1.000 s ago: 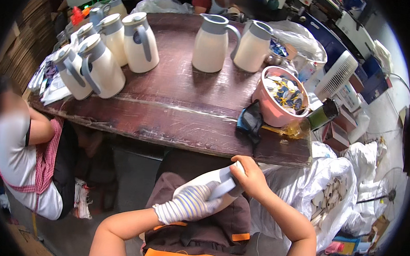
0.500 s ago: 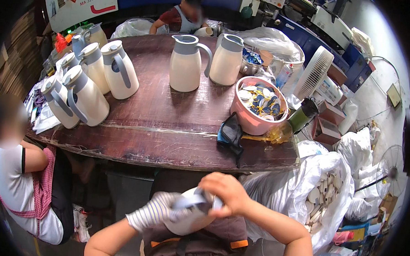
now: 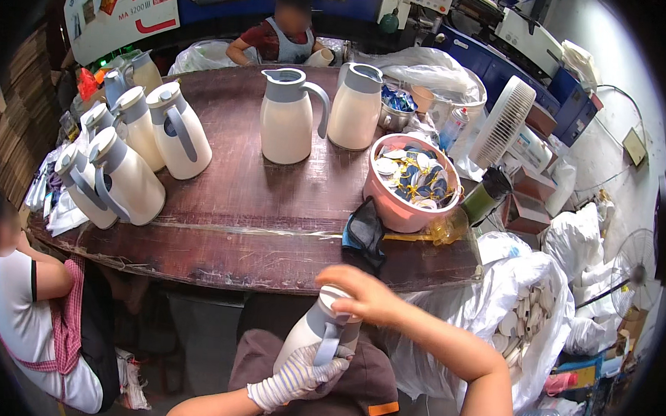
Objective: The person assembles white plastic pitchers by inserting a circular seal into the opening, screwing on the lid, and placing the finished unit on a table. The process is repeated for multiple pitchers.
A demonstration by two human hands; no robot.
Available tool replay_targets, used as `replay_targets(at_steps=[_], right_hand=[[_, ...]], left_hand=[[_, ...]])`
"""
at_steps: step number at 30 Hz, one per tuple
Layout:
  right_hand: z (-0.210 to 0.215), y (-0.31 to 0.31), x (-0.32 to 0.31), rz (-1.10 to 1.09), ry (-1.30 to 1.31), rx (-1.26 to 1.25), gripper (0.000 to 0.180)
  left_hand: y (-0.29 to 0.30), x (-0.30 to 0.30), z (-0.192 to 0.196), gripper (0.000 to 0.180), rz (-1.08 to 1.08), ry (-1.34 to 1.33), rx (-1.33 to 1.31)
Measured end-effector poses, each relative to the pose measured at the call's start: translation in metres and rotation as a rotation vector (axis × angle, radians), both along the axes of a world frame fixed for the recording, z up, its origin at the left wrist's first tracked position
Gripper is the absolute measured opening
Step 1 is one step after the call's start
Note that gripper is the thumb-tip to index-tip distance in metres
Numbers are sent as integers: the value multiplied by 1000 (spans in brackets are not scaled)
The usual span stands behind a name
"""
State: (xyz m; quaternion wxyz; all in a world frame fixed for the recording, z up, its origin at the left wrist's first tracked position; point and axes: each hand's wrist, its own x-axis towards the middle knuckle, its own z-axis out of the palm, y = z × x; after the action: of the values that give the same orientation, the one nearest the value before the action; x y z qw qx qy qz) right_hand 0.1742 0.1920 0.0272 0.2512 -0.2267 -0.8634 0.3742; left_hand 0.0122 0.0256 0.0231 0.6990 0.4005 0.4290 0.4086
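Observation:
A cream vacuum jug (image 3: 296, 339) with a grey collar and handle leans over my lap, its top tilted away and to the right. My left hand (image 3: 299, 377), in a striped knit glove, is closed round its handle and lower body. My bare right hand (image 3: 370, 297) grips the jug's white lid (image 3: 333, 296) from above, thumb on the near side and fingers over the far side. On the table beyond stand two open-topped jugs, one (image 3: 286, 124) beside the other (image 3: 354, 108). Several lidded jugs (image 3: 130, 180) are grouped at the left.
A pink bucket (image 3: 373, 191) of discs with yellow ties sits on the dark table (image 3: 228, 237), beside a black-and-blue pouch (image 3: 364, 235). At my right lies a white sack (image 3: 447, 324) of pale parts. One person (image 3: 34, 321) sits at left, another (image 3: 280, 46) across the table.
The jug in my lap has swung more upright, and a white lid now shows on its top under my right hand. My left hand has moved lower and right. The whole view has shifted slightly.

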Motion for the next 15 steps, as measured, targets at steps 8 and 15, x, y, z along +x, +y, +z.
replay_targets(at_steps=[8, 15], right_hand=[[59, 186, 16, -655, 207, -47, 22], [27, 271, 3, -1113, -488, 52, 29]], left_hand=[[12, -14, 14, 27, 84, -229, -316], [28, -15, 21, 26, 143, -197, -332]])
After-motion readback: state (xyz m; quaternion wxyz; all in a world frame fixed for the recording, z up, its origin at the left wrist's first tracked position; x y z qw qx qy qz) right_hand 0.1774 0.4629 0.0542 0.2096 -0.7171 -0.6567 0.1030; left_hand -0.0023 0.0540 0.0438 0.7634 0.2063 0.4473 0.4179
